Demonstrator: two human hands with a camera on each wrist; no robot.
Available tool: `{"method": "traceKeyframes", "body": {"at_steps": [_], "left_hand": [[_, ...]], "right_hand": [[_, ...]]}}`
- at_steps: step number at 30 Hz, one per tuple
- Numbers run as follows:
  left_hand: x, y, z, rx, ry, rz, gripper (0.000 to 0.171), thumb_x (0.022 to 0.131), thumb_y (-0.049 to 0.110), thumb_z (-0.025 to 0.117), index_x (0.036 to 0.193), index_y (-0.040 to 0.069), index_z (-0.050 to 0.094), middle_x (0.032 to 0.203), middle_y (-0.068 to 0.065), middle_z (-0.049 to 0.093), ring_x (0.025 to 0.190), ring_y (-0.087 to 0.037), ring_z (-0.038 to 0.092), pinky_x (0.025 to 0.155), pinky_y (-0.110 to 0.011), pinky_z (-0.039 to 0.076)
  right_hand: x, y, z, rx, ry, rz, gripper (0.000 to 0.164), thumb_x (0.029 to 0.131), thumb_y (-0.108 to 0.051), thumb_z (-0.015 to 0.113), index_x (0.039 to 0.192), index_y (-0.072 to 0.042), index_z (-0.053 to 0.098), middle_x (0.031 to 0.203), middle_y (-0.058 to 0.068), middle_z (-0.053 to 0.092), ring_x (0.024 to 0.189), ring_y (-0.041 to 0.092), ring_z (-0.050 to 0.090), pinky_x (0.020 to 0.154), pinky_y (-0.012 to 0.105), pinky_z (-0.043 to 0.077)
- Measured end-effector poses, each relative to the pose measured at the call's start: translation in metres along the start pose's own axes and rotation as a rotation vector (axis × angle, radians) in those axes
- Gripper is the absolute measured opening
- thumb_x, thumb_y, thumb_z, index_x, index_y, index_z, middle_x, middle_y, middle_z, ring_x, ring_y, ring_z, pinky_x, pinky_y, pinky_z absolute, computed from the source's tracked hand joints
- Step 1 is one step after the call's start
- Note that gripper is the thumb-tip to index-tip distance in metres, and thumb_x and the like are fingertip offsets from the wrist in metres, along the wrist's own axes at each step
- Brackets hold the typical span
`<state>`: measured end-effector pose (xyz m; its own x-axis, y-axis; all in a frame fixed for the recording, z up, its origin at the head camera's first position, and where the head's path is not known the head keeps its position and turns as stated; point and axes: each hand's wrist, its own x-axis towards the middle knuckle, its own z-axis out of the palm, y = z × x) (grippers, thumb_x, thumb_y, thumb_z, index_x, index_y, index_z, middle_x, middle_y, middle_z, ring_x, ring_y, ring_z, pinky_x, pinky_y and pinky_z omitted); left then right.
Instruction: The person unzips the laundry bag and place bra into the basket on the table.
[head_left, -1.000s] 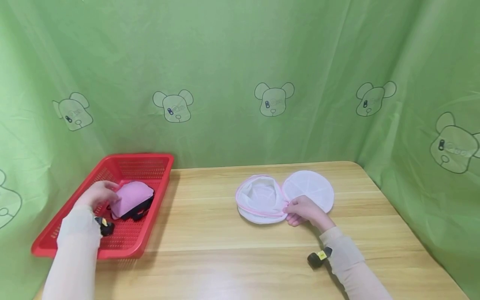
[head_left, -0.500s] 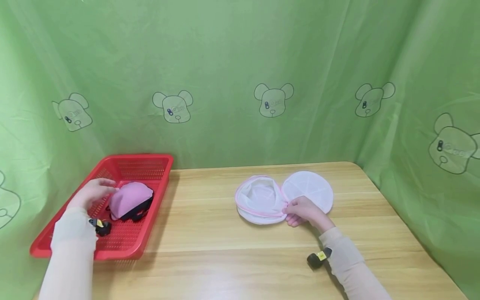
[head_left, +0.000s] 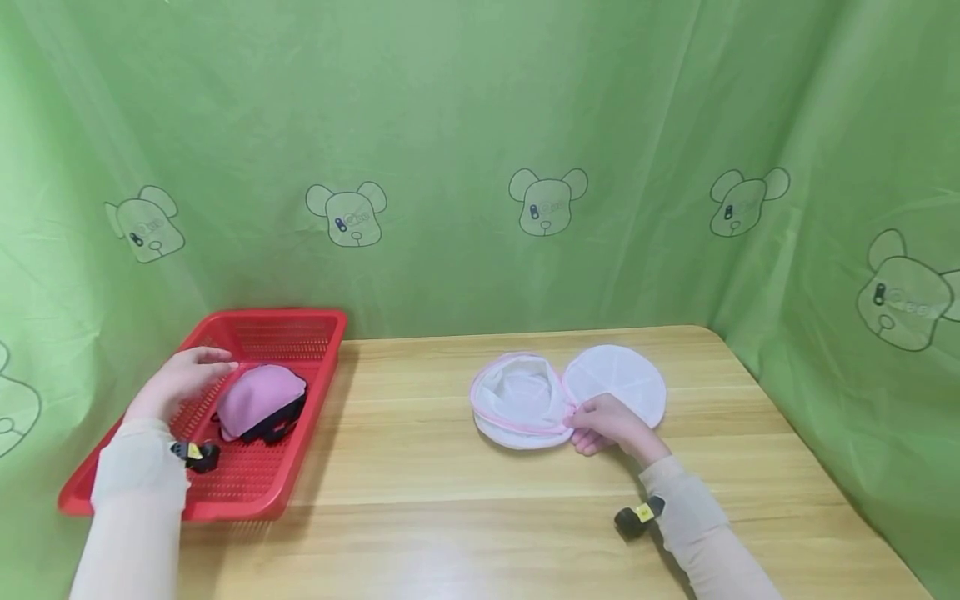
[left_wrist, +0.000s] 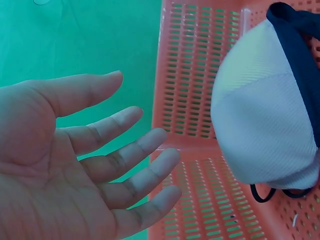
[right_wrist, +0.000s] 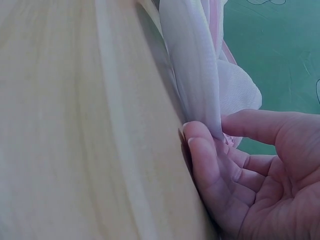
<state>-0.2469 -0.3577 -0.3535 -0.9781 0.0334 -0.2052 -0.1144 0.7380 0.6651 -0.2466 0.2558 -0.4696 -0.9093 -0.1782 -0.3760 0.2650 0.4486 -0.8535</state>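
A folded pink bra (head_left: 261,400) with black edging and straps lies in the red basket (head_left: 281,492). My left hand (head_left: 180,382) hovers over the basket's left side, its fingers spread and holding nothing. In the left wrist view, a gap shows between the left hand's fingertips and the bra (left_wrist: 265,110). On the table, a round white mesh laundry bag (head_left: 525,437) with pink zip edging lies unzipped, its round lid (head_left: 626,379) folded out to the right. My right hand (head_left: 611,423) pinches the bag's edge where body and lid meet, thumb against fingers in the right wrist view.
The wooden table (head_left: 420,517) ends at a green curtain (head_left: 450,275) behind it and on both sides. The basket's raised rim stands at the table's left. A small black wrist camera (head_left: 633,521) sticks out from the right sleeve.
My left hand has drawn back leftward from the bra, which stays in the basket; its fingers have come off the pink fabric. The right hand and laundry bag look unchanged.
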Motion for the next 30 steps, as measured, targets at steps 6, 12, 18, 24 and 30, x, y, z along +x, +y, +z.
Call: {"method": "traceKeyframes", "body": {"at_steps": [6, 12, 18, 24, 30], "left_hand": [[-0.005, 0.01, 0.002, 0.0, 0.031, 0.021, 0.064, 0.102, 0.039, 0.042, 0.144, -0.008, 0.033, 0.148, -0.035, 0.031, 0.134, -0.052, 0.031, 0.106, -0.065, 0.034], [-0.006, 0.026, 0.006, 0.018, 0.097, 0.083, 0.06, 0.102, 0.036, 0.046, 0.141, -0.008, 0.037, 0.145, -0.034, 0.036, 0.133, -0.051, 0.035, 0.106, -0.064, 0.035], [-0.009, 0.051, 0.013, -0.021, 0.116, 0.138, 0.056, 0.101, 0.03, 0.048, 0.141, -0.009, 0.037, 0.142, -0.032, 0.042, 0.13, -0.047, 0.042, 0.101, -0.051, 0.043], [-0.009, 0.076, 0.021, -0.006, 0.116, 0.198, 0.055, 0.101, 0.031, 0.049, 0.141, -0.006, 0.04, 0.139, -0.03, 0.048, 0.128, -0.045, 0.047, 0.099, -0.049, 0.046], [-0.007, 0.095, 0.037, -0.06, 0.112, 0.222, 0.054, 0.1, 0.032, 0.052, 0.141, -0.002, 0.042, 0.14, -0.027, 0.049, 0.13, -0.043, 0.046, 0.107, -0.053, 0.04]], "right_hand": [[0.001, 0.0, -0.002, 0.003, -0.016, -0.005, 0.019, 0.09, -0.015, 0.065, 0.087, 0.003, 0.063, 0.066, 0.007, 0.067, 0.055, 0.011, 0.065, 0.055, 0.027, 0.06], [0.0, 0.001, -0.005, 0.002, -0.044, -0.005, 0.021, 0.09, -0.017, 0.065, 0.09, 0.004, 0.063, 0.068, 0.008, 0.068, 0.057, 0.012, 0.066, 0.057, 0.029, 0.061], [-0.003, -0.001, -0.012, 0.002, -0.068, 0.01, 0.023, 0.091, -0.018, 0.065, 0.092, 0.005, 0.064, 0.07, 0.01, 0.07, 0.059, 0.015, 0.068, 0.061, 0.033, 0.062], [-0.006, -0.009, -0.018, -0.022, -0.081, 0.002, 0.027, 0.093, -0.019, 0.061, 0.092, 0.008, 0.065, 0.072, 0.012, 0.071, 0.06, 0.016, 0.069, 0.062, 0.034, 0.063], [-0.015, -0.021, -0.027, -0.072, -0.076, -0.014, 0.033, 0.095, -0.022, 0.06, 0.097, 0.011, 0.063, 0.075, 0.014, 0.07, 0.061, 0.016, 0.068, 0.063, 0.035, 0.063]]}}
